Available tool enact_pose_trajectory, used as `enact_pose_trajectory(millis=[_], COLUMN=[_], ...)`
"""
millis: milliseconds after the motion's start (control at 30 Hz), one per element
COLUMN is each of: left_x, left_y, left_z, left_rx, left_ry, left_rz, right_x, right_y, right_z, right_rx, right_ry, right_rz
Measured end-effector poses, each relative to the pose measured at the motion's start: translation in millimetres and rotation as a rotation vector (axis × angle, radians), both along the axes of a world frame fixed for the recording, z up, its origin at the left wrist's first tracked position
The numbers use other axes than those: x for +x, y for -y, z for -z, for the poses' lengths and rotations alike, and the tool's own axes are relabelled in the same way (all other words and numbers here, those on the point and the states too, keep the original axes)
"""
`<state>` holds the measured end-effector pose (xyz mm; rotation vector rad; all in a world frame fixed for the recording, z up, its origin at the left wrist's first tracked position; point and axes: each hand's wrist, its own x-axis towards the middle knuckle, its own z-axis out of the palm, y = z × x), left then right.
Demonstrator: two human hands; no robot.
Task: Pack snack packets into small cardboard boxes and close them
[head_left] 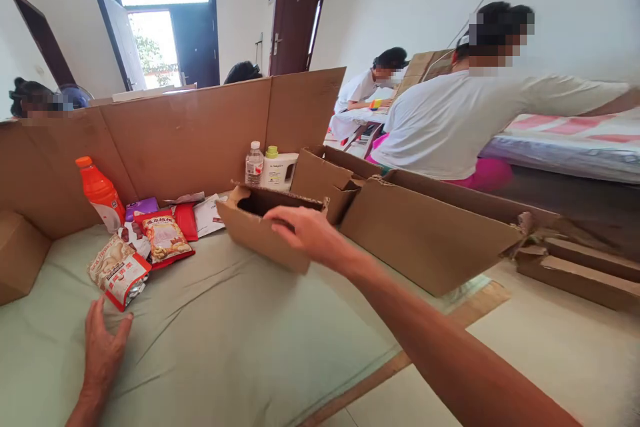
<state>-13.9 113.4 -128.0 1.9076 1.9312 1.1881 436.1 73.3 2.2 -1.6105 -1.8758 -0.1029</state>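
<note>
My right hand (305,232) is at the near rim of a small open-topped cardboard box (265,240). Its fingers reach over the rim and the thumb lies on the outer wall, so the edge is pinched between them. The inside of that box is dark. My left hand (104,340) holds nothing, its fingers apart just below a red-and-beige snack bag (119,270). Behind that bag lie a red snack packet (163,238), a red pouch (187,221), a purple packet (141,208) and a white packet (209,215). An orange bottle (100,193) leans behind them.
A clear plastic bottle (255,165) and a white jug with a green cap (278,170) stand behind the small box. Larger cardboard boxes (425,233) line the right side. A cardboard screen (200,140) closes off the back. People sit beyond it and at right.
</note>
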Motion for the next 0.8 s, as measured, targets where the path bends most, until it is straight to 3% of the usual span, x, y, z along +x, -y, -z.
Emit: enact_pose_trajectory(millis=[167,267,400,533,700,800], left_x=[11,10,4,3,3,4], left_y=[86,142,192,209,198,189], left_z=[-7.7,-33.6,-77.5,-100.0,-101.3,-106.7], left_rx=[-0.046,0.038,0.191,0.32,0.374,0.309], left_ry=[0.106,0.155,0.063,-0.095,-0.156,-0.197], left_rz=[0.167,0.35,0.514,0.605,0.674,0.713], right_x=[-64,-95,-131,-144,-142,-160], right_y=[102,136,152,155,138,113], right_z=[6,9,16,11,-28,-43], right_rx=[0.23,0.254,0.202,0.076,-0.343,-0.489], right_ry=[-0.01,-0.094,-0.113,-0.121,-0.128,0.108], right_rz=[-0.418,-0.591,-0.767,-0.863,-0.962,-0.925])
